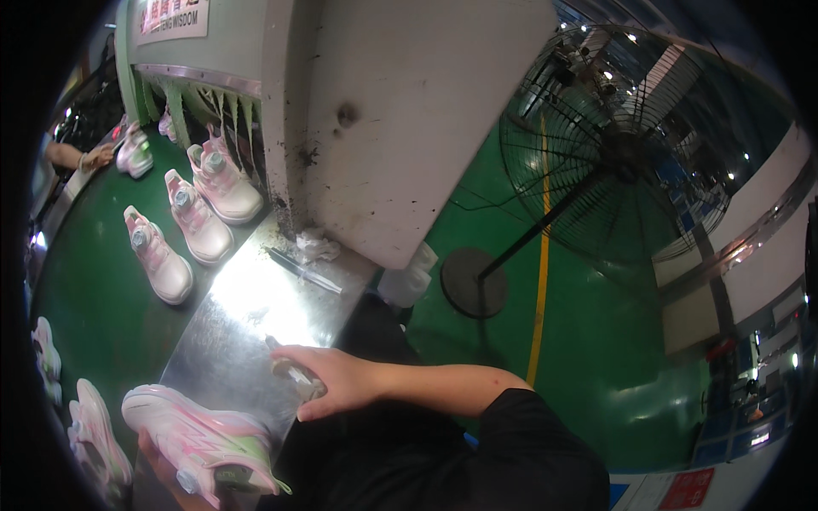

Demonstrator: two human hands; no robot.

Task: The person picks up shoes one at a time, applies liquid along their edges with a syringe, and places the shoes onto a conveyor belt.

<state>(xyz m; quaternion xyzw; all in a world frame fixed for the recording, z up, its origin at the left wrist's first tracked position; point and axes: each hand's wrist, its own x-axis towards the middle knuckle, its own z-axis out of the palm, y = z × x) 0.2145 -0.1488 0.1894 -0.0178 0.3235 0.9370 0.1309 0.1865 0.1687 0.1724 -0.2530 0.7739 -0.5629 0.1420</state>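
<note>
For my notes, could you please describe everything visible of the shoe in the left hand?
The fabric-looking shoe, at the picture's lower left, is pale pink and white, greenish near the heel, with a thick sole, round dial and heel loop. It is tipped, sole uppermost in view, toe toward upper left, opening toward the lower edge. The left hand, partly hidden, holds it.

Room over metal plate (226, 362); held shoe (196, 427) blocks near end, panel (409, 128) far end.

Shows a black wire fan (625, 156) on green floor (588, 366), its base beside a yellow line (540, 294); also a scuffed pale housing (383, 128), fringed strips (237, 112), crumpled white scrap (317, 246).
</note>
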